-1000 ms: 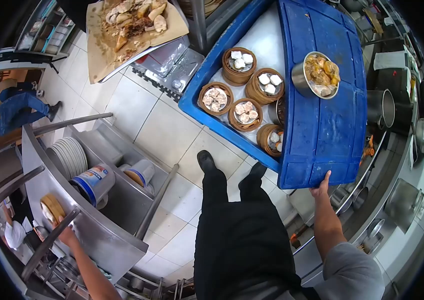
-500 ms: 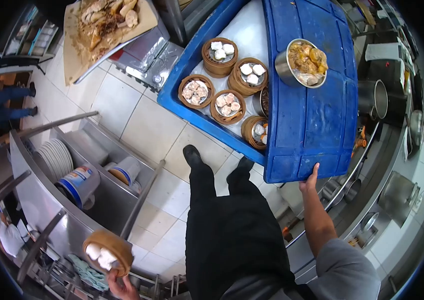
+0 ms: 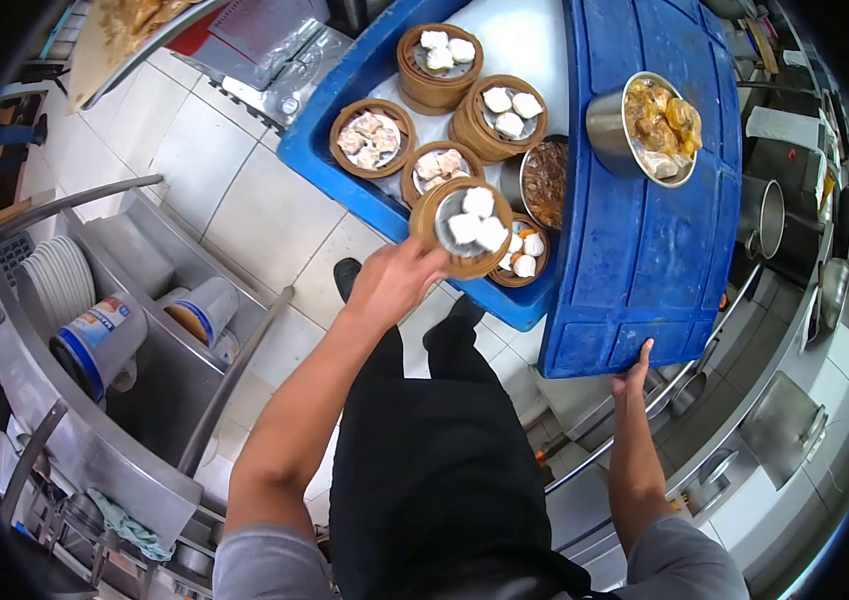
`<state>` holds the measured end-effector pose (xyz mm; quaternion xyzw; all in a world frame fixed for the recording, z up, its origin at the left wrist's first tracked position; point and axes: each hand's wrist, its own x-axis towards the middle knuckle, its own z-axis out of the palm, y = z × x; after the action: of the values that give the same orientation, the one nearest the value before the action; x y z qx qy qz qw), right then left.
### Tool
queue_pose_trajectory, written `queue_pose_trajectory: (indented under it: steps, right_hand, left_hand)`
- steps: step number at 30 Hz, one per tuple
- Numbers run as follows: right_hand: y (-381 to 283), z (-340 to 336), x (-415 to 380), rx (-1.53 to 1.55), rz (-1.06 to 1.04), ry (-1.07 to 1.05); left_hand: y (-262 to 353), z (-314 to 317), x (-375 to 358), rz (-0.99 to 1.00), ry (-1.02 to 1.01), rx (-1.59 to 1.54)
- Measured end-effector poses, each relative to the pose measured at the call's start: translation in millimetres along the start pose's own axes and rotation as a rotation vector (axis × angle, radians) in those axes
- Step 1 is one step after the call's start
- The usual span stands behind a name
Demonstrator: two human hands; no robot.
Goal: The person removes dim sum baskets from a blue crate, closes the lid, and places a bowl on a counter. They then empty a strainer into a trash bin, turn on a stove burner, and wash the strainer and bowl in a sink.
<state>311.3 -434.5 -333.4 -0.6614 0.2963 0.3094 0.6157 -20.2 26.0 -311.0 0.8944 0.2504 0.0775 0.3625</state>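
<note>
My left hand [image 3: 396, 284] grips a round bamboo steamer [image 3: 427, 212] holding three white buns. It is over the near edge of a blue cooler [image 3: 342, 78], partly covering one of the steamers inside. My right hand [image 3: 632, 372] holds the near edge of the cooler's blue lid [image 3: 634, 270], thumb on top, with the other fingers mostly hidden beneath. In the cooler are several bamboo steamers, among them a stack [image 3: 426, 92] with white buns and a steamer [image 3: 338, 150] with pinkish dumplings. A pot of brown food [image 3: 548, 185] is partly under the lid.
A metal pot [image 3: 606, 130] of yellowish food rests tilted in view on the lid. At left stands a steel sink unit [image 3: 144, 440] with white plates [image 3: 59, 275] and plastic tubs [image 3: 104, 335]. A brown board [image 3: 96, 60] with food juts in at upper left.
My left hand has brought the steamer of white buns from the lower left up to the cooler. My right hand stays on the lid's edge. The view has shifted slightly.
</note>
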Motion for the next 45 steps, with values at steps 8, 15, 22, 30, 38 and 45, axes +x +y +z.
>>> queue_pose_trajectory:
  steps: [8,15,22,30,38,45]
  right_hand:
    - [2,13,-1,-0.031,0.009,0.041]
    - [-1,7,5,-0.003,0.039,0.058]
    - [1,10,2,0.034,0.016,0.071]
    - [1,11,2,0.025,0.014,0.046]
    - [2,3,8,0.011,0.016,0.058]
    - [-3,3,8,0.001,-0.019,0.052]
  left_hand:
    - [11,63,88,0.101,-0.06,0.059]
    - [28,94,136,0.119,-0.173,0.19]
    - [30,112,147,0.048,-0.171,0.107]
    - [23,121,146,-0.007,-0.165,0.087]
    - [21,117,149,-0.02,-0.207,0.057]
    - [15,108,163,0.064,-0.252,0.035]
